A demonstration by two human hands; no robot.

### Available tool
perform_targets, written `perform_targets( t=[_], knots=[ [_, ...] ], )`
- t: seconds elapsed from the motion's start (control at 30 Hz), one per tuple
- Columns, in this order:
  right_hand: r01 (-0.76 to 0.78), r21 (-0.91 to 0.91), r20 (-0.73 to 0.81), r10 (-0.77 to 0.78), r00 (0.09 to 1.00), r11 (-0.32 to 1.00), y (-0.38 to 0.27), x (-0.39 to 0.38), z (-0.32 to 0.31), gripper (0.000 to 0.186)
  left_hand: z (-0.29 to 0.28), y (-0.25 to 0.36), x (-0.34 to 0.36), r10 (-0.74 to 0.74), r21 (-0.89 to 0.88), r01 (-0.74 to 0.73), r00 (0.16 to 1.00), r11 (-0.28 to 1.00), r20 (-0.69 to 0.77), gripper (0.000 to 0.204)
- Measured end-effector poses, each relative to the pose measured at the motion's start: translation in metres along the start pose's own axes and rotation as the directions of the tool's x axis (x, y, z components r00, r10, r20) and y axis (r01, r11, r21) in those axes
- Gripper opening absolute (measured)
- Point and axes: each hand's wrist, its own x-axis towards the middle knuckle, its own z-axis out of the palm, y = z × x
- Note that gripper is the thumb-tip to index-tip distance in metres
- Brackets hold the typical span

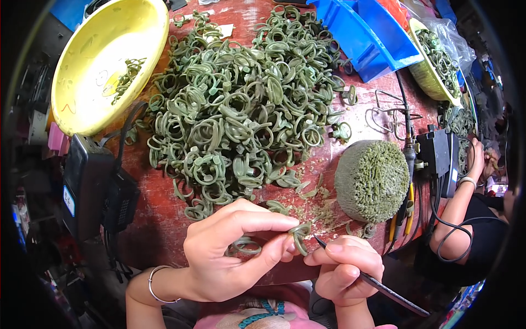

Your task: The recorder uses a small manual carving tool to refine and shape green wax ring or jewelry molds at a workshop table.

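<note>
My left hand (230, 255) pinches a green wax ring (299, 233) between thumb and forefinger, just below the big ring pile (241, 104) on the worktop (153, 219). My right hand (345, 268) grips a thin dark tool (378, 288), its tip touching the ring.

Bright, even daylight falls from above, and colours are vivid. Shadows are soft and short under the ring pile (241, 104) and the hands. The yellow bowl (82, 71) shows mild glare. Fisheye bending curves the edges, the corners are black, and the centre is sharp.
</note>
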Motion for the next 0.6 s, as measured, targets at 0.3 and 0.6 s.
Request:
perform_targets(
  t=[0.3, 0.6],
  knots=[
    [-0.028, 0.11, 0.041, 0.024, 0.999, 0.994, 0.0019, 0.0011, 0.0016, 0.028, 0.0001, -0.0018, -0.0001, 0.035, 0.063, -0.033, 0.999, 0.997, -0.035, 0.021],
    [0.02, 0.019, -0.027, -0.019, 0.999, 1.0, -0.0018, 0.003, 0.0077, 0.02, 0.0002, 0.0018, 0.0, 0.033, 0.101, -0.03, 0.999, 0.994, -0.035, 0.029]
  ],
)
